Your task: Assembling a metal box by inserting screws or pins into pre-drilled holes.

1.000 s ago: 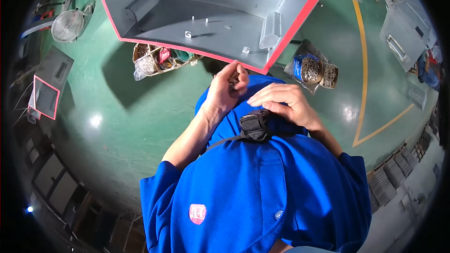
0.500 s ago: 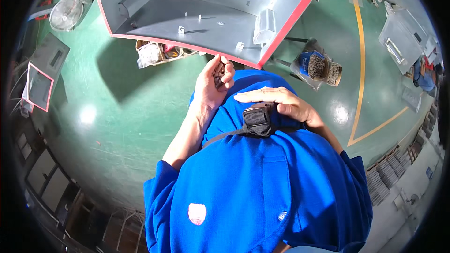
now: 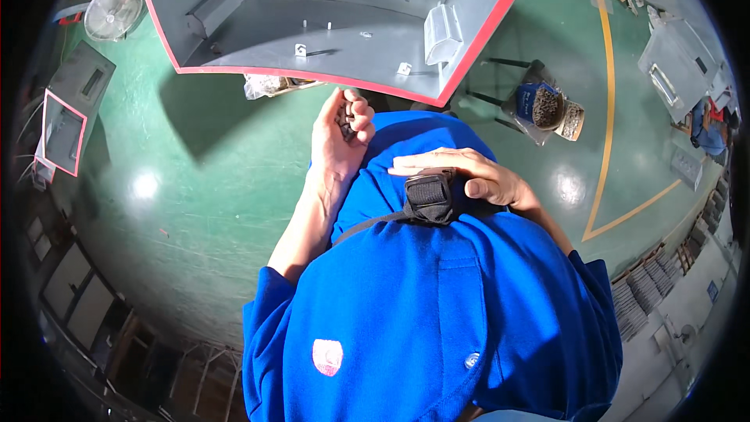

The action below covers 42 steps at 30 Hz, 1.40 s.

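Note:
Curled upward, my left hand [image 3: 337, 137] cups a handful of small greyish-brown metal pieces [image 3: 344, 121]; their exact kind is too small to make out. It is just short of the red front rim of a large grey metal cabinet [image 3: 289, 19] lying with its opening toward me. Inside the cabinet sit a small white square bracket [image 3: 301, 50], a similar one [image 3: 404, 68] farther right and two short pegs. My right hand [image 3: 469, 172] holds nothing; its fingers stretch out flat over a black strapped device [image 3: 429, 197] at my waist.
On the right, a dark-legged stool [image 3: 508, 100] bears a blue bag [image 3: 537, 104] and a carton [image 3: 573, 120] of small metal parts. A carton [image 3: 269, 84] shows partly under the cabinet's edge. A fan [image 3: 114, 12] and a smaller red-rimmed cabinet [image 3: 64, 131] stand left.
My left hand, still cupping the pieces, has shifted slightly left. The cabinet's lower edge now covers more of the carton beneath, as the view has moved a little. My right hand stays nearly still.

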{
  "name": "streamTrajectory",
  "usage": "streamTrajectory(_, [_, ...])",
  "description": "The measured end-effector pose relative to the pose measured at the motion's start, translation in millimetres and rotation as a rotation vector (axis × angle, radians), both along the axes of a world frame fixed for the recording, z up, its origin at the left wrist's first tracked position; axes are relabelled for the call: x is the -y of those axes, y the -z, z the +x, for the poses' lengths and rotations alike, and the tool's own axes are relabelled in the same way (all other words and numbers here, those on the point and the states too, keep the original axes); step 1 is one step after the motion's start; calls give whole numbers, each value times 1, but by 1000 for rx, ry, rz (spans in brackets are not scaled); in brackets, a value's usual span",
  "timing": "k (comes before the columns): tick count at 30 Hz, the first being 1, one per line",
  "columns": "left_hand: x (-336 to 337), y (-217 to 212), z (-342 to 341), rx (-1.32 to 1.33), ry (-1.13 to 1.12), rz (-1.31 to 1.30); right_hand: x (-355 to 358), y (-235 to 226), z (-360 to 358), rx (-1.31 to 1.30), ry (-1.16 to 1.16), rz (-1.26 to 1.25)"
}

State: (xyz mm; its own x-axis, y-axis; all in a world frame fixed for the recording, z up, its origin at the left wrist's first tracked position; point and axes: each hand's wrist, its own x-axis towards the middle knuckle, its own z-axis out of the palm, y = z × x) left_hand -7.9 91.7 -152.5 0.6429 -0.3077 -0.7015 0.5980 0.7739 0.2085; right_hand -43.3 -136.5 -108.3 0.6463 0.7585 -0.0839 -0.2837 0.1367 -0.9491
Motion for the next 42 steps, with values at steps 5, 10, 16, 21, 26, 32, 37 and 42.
streamTrajectory(5, [-20,5,1,-16,-97,-27,-14,12,-3,-15,-4,17])
streamTrajectory(10, [-40,7,3,-30,-211,-189,-32,-5,-2,-159,115,-5])
streamTrajectory(16, [-73,-7,0,34,-315,-232,-47,-7,-9,128,147,-190])
streamTrajectory(21, [-86,-23,-3,38,-326,-266,-52,-11,-15,160,145,-277])
streamTrajectory(26, [-93,-23,-6,65,-281,-254,-61,-13,-20,169,121,-270])
streamTrajectory(32, [-94,-32,-7,65,-234,-182,-71,-20,-23,179,206,-305])
streamTrajectory(37, [-125,-59,-7,46,-160,-89,-111,-85,-6,152,238,-83])
streamTrajectory(42, [-154,-59,-10,134,-96,-170,-163,-105,-13,242,72,-131])
